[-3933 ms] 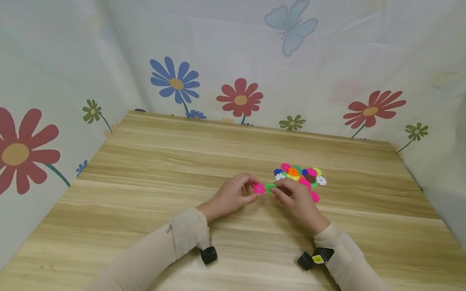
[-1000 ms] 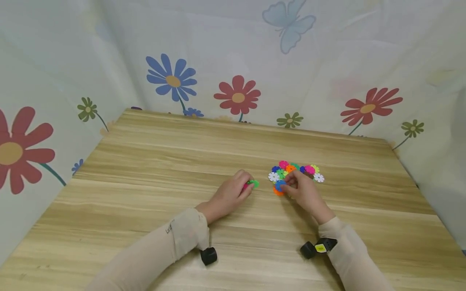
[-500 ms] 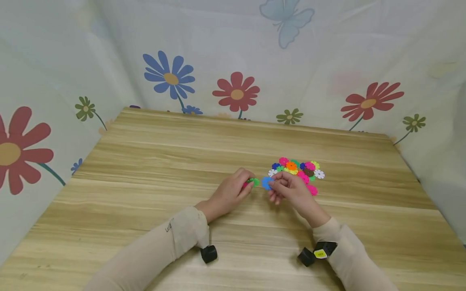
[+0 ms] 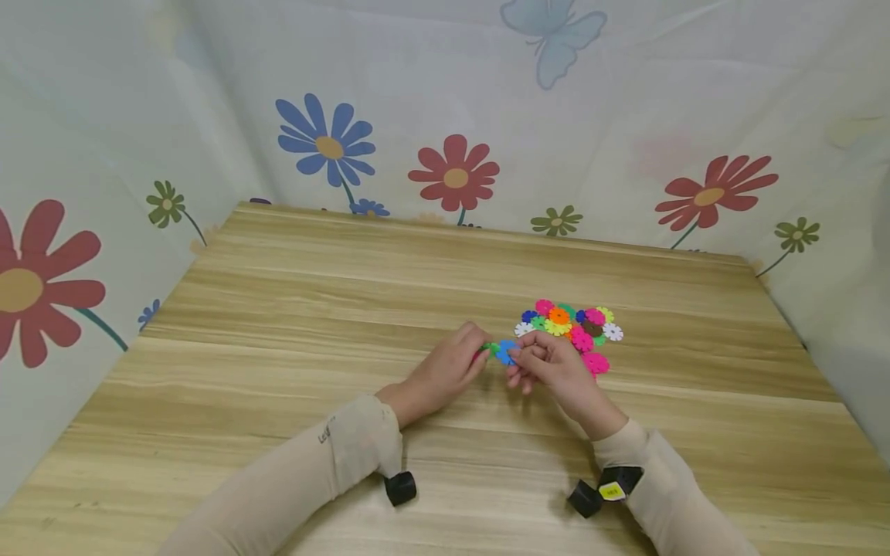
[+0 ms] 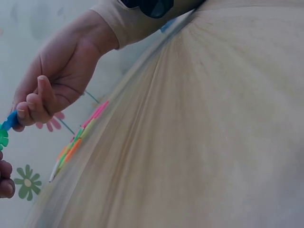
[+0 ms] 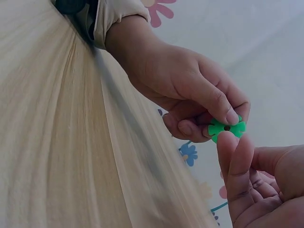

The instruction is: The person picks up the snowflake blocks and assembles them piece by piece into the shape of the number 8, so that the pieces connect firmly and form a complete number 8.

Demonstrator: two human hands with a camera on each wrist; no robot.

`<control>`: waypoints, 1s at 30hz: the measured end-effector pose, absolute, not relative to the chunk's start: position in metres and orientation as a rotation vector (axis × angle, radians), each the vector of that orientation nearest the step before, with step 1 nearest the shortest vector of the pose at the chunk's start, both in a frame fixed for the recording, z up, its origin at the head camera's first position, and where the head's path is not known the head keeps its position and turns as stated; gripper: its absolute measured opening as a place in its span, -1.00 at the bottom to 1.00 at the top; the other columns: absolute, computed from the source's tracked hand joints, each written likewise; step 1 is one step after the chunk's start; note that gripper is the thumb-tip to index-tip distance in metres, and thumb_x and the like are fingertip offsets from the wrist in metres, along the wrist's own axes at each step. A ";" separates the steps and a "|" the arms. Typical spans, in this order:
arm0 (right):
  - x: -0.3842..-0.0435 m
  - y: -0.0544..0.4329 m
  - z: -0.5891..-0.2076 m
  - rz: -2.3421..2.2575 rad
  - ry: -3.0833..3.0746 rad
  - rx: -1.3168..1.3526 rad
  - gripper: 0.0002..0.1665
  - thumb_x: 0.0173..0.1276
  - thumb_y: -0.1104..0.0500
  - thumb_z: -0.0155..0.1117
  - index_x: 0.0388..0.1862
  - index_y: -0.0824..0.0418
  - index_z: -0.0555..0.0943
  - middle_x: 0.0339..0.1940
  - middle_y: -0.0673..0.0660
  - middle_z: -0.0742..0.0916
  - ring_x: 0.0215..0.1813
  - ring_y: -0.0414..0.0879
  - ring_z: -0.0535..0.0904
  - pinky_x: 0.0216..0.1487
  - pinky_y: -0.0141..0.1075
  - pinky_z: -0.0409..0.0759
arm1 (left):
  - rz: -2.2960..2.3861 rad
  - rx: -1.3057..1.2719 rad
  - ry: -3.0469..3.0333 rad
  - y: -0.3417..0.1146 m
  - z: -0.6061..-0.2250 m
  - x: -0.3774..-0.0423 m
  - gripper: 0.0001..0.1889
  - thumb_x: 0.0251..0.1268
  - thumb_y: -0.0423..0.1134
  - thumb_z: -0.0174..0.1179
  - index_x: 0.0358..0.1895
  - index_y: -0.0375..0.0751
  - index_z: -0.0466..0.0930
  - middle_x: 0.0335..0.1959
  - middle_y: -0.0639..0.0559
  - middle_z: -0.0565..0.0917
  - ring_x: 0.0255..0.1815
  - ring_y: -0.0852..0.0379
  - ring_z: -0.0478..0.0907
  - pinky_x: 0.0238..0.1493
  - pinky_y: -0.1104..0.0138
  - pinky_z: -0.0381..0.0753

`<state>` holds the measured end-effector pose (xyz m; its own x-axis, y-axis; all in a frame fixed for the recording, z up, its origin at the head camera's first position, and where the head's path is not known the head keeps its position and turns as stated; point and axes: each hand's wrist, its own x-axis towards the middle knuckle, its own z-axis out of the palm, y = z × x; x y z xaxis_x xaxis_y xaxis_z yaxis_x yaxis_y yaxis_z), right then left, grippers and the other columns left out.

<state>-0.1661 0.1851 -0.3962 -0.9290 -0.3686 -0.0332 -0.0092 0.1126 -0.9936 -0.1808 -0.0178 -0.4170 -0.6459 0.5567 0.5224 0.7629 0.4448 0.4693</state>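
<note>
Pinching the green disc (image 4: 492,349) in the left hand (image 4: 439,376), with a sliver of a pink disc (image 4: 476,356) showing at the same fingertips. Clamping the blue disc (image 4: 504,353) between thumb and finger of the right hand (image 4: 562,378), other fingers bent beneath. Meeting between the two hands, green to the left, blue to the right; touching in the left wrist view, but impossible to tell whether slotted together. Held above the table (image 4: 348,286). Lying just beyond the right hand in a flat, overlapping pile of discs (image 4: 558,328): pink, orange, yellow, green, white, dark blue, brown. Backed by a pale cloth (image 4: 591,131) printed with flowers (image 4: 455,178) and a butterfly (image 4: 554,36). Dressed in beige sleeves (image 4: 292,463), with a black camera (image 4: 401,488) at each wrist
</note>
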 end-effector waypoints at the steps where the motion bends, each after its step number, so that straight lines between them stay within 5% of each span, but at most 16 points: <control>1: -0.166 0.185 -0.397 -1.898 2.110 -0.375 -0.88 0.47 0.31 0.02 -0.16 0.40 0.40 -0.52 -0.06 0.71 -0.48 -0.27 0.66 -0.50 -0.48 0.56 | -1.009 -1.136 -2.412 -0.017 -0.417 -0.180 -0.88 0.40 -0.39 0.02 -0.10 -0.35 0.46 -0.25 -0.09 0.50 -0.30 0.13 0.46 -0.20 0.35 0.55; 12: -0.165 0.184 -0.398 -1.945 2.030 -0.381 -0.94 0.47 0.30 0.03 -0.23 0.30 0.42 -0.56 -0.07 0.70 -0.53 -0.29 0.62 -0.49 -0.49 0.57 | -1.033 -1.137 -2.507 -0.015 -0.416 -0.177 -0.80 0.47 -0.34 -0.04 0.04 -0.36 0.38 -0.14 -0.13 0.51 -0.24 0.10 0.45 -0.15 0.30 0.56; 22: -0.165 0.181 -0.399 -1.902 2.102 -0.366 -0.82 0.45 0.32 0.07 -0.18 0.49 0.42 -0.54 -0.05 0.68 -0.53 -0.28 0.60 -0.50 -0.47 0.58 | -0.885 -1.141 -2.378 -0.020 -0.416 -0.182 -0.57 0.16 -0.11 0.36 0.05 -0.21 0.55 -0.10 0.01 0.69 -0.17 0.19 0.65 -0.21 0.40 0.65; 30: -0.169 0.185 -0.399 -1.720 2.298 -0.396 -0.74 0.44 0.23 0.13 -0.16 0.48 0.50 -0.45 0.20 0.68 -0.51 -0.22 0.60 -0.48 -0.36 0.62 | -0.868 -1.131 -2.373 -0.018 -0.416 -0.184 -0.62 0.10 -0.11 0.40 -0.03 -0.17 0.61 -0.15 0.04 0.74 -0.28 0.24 0.66 -0.25 0.46 0.62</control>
